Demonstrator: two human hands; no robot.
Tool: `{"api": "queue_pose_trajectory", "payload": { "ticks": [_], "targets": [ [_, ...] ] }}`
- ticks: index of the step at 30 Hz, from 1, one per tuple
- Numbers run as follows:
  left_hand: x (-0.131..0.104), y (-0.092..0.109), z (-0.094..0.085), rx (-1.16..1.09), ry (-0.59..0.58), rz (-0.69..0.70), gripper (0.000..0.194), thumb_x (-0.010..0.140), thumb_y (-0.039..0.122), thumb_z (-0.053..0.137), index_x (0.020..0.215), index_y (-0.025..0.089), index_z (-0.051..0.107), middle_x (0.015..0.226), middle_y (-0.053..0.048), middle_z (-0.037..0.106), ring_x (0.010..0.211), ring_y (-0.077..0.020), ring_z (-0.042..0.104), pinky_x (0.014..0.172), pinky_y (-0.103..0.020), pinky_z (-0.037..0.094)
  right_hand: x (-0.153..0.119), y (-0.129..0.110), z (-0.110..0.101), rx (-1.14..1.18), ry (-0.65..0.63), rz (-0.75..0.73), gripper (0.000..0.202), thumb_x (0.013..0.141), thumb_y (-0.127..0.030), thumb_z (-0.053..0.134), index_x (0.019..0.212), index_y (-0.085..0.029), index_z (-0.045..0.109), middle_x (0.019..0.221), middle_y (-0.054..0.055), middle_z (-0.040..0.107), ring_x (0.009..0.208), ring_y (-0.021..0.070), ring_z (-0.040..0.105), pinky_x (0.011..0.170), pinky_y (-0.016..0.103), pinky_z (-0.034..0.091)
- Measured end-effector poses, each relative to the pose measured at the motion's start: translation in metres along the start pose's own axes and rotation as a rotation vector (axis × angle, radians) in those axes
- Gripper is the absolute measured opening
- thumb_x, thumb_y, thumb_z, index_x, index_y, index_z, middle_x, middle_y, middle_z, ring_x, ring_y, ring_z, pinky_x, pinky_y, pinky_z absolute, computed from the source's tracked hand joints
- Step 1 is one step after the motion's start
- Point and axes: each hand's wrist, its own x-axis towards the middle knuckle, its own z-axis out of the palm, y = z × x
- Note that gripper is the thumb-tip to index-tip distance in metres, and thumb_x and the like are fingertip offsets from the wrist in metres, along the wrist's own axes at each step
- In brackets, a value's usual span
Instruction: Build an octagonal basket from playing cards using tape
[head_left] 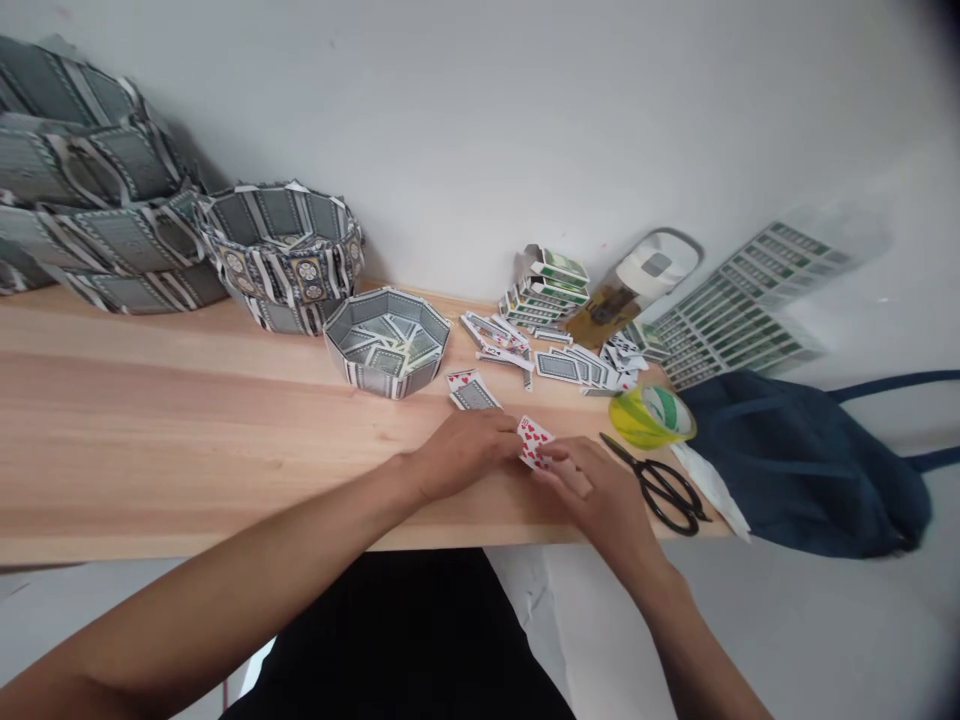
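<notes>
A: What stands around the octagonal card bowl (390, 382)?
B: Far left of it, a tall stack of card baskets (139, 240); just left, a medallion-patterned card basket (300, 278). Just right, a few loose playing cards (474, 395), close to the left hand (469, 450).
A: And the hearts card (534, 436)?
B: Right of the bowl and nearer the person, between both hands. Left fingertips meet its left edge, though I can't tell whether they pinch it; the right hand (596, 490) grasps its right side between fingers and thumb.
A: Farther right of the bowl?
B: Stacked card cartons (551, 285), with face-down cards (559, 367) in front, then a lidded bottle (611, 305). Beyond them come the yellow tape roll (637, 422) and black-handled scissors (642, 466), both close by the right hand and crowding that side. Farthest right is a navy bag (810, 470).
A: What's hard to make out?
B: The frame cuts off the basket stack. Fingers cover the hearts card's edges, and its corner number is too small to trust. The left thumb is hidden, and the bottle's label is unreadable.
</notes>
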Motion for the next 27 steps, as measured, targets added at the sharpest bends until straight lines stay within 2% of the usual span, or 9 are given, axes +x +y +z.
{"api": "queue_pose_trajectory", "payload": {
  "ticks": [4,10,15,20,24,27],
  "targets": [
    [0.000,0.001,0.004,-0.028,-0.047,-0.067,0.019,0.091,0.020,0.054,0.078,0.017,0.067,0.079,-0.001,0.063,0.077,-0.0140,0.057,0.064,-0.025,0.038,-0.021,-0.003,0.012,-0.108,0.030,-0.005,0.014,0.093,-0.031,0.053,0.096,-0.023,0.064,0.096,0.005,0.068,0.094,0.0218,0.061,0.083,0.035,0.047],
    [0.000,0.005,0.007,0.014,-0.061,-0.026,0.022,0.094,0.027,0.051,0.080,0.017,0.065,0.083,-0.003,0.063,0.083,-0.0159,0.056,0.070,-0.027,0.039,-0.027,-0.010,0.022,-0.115,0.064,0.046,0.020,0.097,-0.028,0.045,0.096,-0.023,0.064,0.095,0.006,0.067,0.086,0.0194,0.061,0.080,0.033,0.048],
    [0.002,0.010,0.006,0.039,-0.089,-0.028,0.018,0.093,0.023,0.052,0.083,0.017,0.066,0.087,-0.004,0.061,0.082,-0.0154,0.054,0.069,-0.027,0.038,-0.029,-0.011,0.023,-0.131,0.106,0.039,0.024,0.097,-0.027,0.044,0.095,-0.021,0.067,0.091,0.008,0.068,0.084,0.0197,0.061,0.077,0.033,0.048],
    [0.002,0.015,0.009,-0.005,-0.125,-0.041,0.023,0.094,0.028,0.051,0.080,0.016,0.066,0.083,-0.004,0.061,0.079,-0.0158,0.055,0.069,-0.026,0.039,-0.033,-0.012,0.021,-0.170,0.089,0.050,0.024,0.097,-0.026,0.044,0.093,-0.021,0.067,0.089,0.007,0.068,0.084,0.0199,0.060,0.078,0.033,0.046],
    [-0.001,0.027,0.014,-0.052,-0.140,-0.039,0.019,0.094,0.023,0.050,0.087,0.018,0.067,0.087,-0.005,0.063,0.086,-0.0171,0.057,0.076,-0.027,0.041,-0.042,-0.014,0.018,-0.194,0.077,0.047,0.024,0.097,-0.025,0.044,0.091,-0.019,0.067,0.088,0.007,0.067,0.080,0.0193,0.059,0.076,0.032,0.045],
    [-0.005,0.039,0.018,-0.092,-0.143,-0.091,0.018,0.094,0.021,0.050,0.090,0.018,0.068,0.090,-0.006,0.064,0.089,-0.0174,0.058,0.079,-0.028,0.043,-0.050,-0.016,0.018,-0.192,0.081,0.033,0.023,0.097,-0.024,0.045,0.092,-0.020,0.067,0.088,0.007,0.067,0.081,0.0191,0.059,0.077,0.032,0.045]
  ]
}}
